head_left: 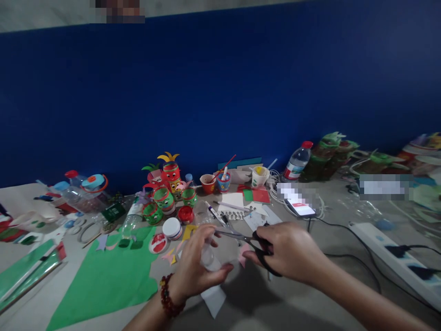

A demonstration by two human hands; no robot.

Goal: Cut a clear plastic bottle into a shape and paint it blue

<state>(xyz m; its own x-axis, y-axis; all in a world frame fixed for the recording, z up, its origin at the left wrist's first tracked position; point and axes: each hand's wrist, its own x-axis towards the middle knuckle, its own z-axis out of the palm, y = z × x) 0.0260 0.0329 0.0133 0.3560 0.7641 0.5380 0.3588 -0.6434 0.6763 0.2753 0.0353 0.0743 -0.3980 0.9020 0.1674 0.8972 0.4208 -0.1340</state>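
My left hand [192,264], with a beaded bracelet at its wrist, is curled round a clear plastic piece [210,258], which looks like part of a cut bottle. My right hand [294,250] grips black-handled scissors [265,261] by their loops. The blades point left and reach the upper rim of the plastic at my left fingertips; whether they are closed on it I cannot tell. Below my left hand lies a white scrap of paper [213,299]. A sheet of green paper [106,276] with a ragged right edge spreads out to the left.
Painted face cups [163,200] stand behind, beside a white-lidded jar [172,228] and an open red paint pot [186,214]. A capped water bottle [298,162] and a lit phone [300,202] are at the right. A power strip [396,259] with cables lies front right. A blue partition [220,92] closes the back.
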